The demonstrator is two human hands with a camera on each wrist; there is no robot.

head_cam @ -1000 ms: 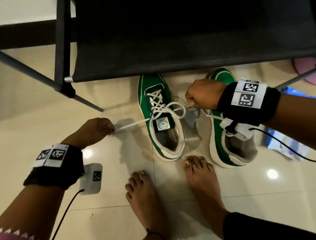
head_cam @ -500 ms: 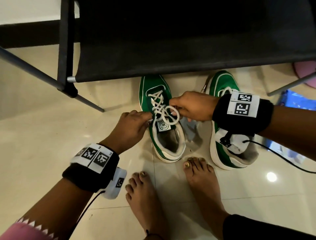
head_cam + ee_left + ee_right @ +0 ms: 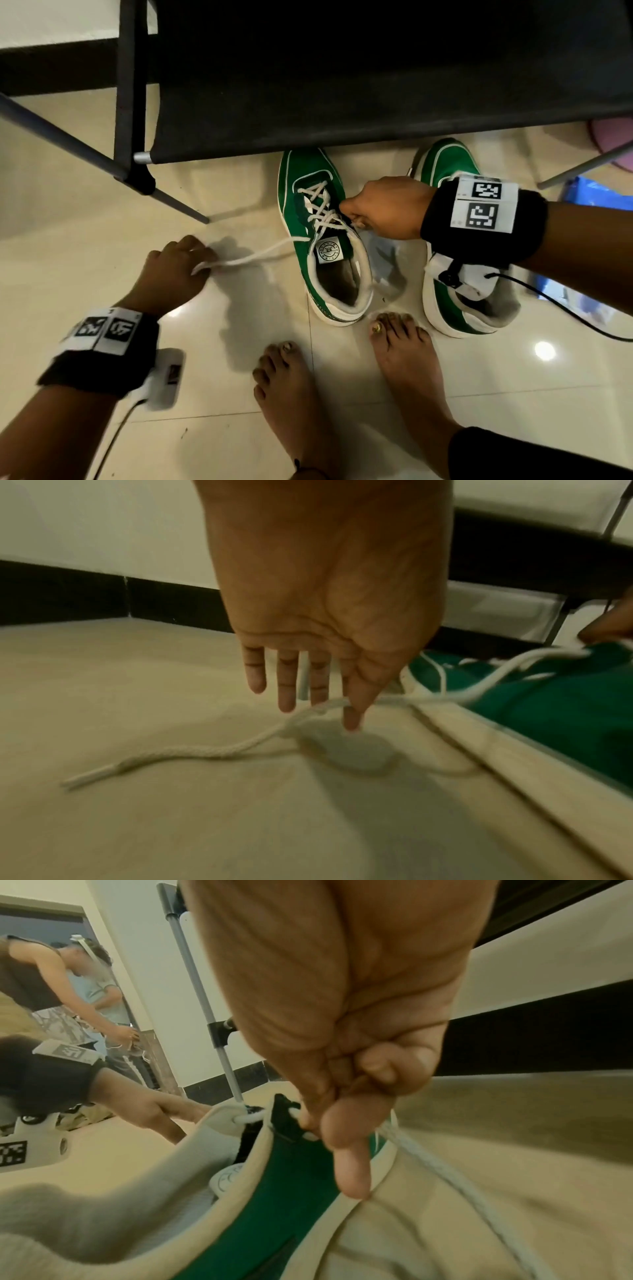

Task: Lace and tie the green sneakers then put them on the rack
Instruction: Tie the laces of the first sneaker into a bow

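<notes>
Sneakers sit side by side on the floor at twelve o'clock from my bare feet, toes under the black rack (image 3: 342,85). My right hand (image 3: 383,209) pinches the white lace (image 3: 260,255) at the left sneaker (image 3: 325,246) eyelets. My left hand (image 3: 171,270), at nine o'clock from that shoe, has nearly straight fingers (image 3: 287,685), the thumb and forefinger nipping the lace's other end taut; the right sneaker (image 3: 448,301) lies under my right wrist.

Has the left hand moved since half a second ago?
Yes. The left hand has drawn away from the left sneaker toward the left over the floor, pulling the lace end out sideways.
</notes>
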